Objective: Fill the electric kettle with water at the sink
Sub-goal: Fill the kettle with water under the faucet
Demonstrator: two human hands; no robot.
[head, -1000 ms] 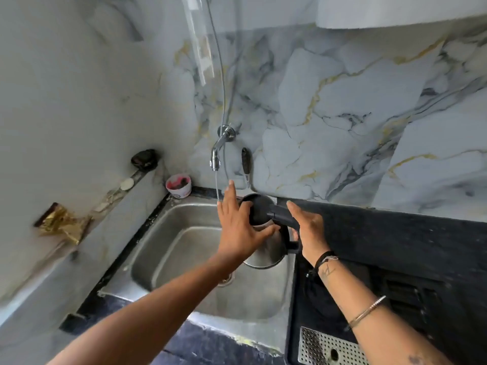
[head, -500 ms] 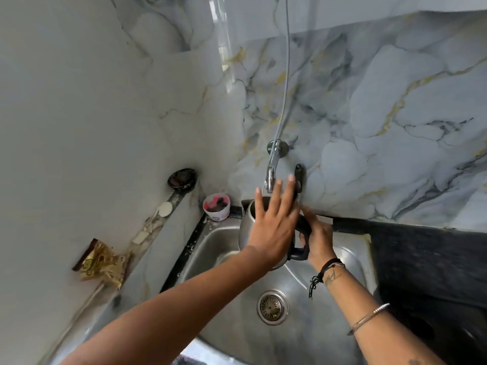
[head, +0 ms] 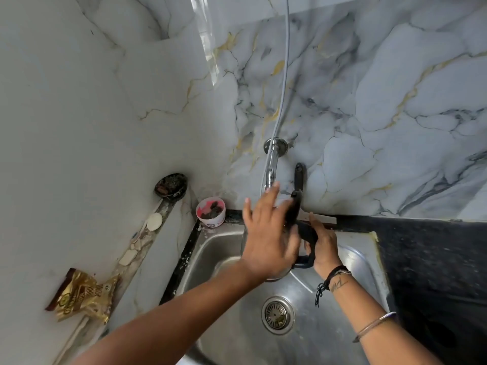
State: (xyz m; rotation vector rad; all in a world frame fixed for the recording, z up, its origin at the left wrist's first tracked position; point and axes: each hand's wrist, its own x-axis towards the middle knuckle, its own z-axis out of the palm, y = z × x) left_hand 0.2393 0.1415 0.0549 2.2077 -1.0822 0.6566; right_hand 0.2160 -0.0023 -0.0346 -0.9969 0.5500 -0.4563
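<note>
The steel electric kettle [head: 276, 275] with a black handle [head: 308, 238] hangs over the steel sink [head: 221, 248], under the chrome wall tap [head: 272, 164]. My right hand [head: 324, 246] grips the handle. The kettle's black lid [head: 295, 209] stands raised. My left hand [head: 268, 233] is spread flat in front of the kettle body, fingers apart, fingertips reaching up near the tap's spout. It hides most of the kettle and its mouth. I cannot see whether water runs.
A drain strainer [head: 278, 314] sits in the basin. A pink-and-white cup [head: 210, 213] stands at the sink's back left corner. A dark dish [head: 170, 186] and a gold wrapper [head: 84, 296] lie on the left ledge. Black counter [head: 432, 254] runs right.
The view has shifted over the sink. The kettle has moved left from the counter edge to under the tap. My left hand has risen toward the spout.
</note>
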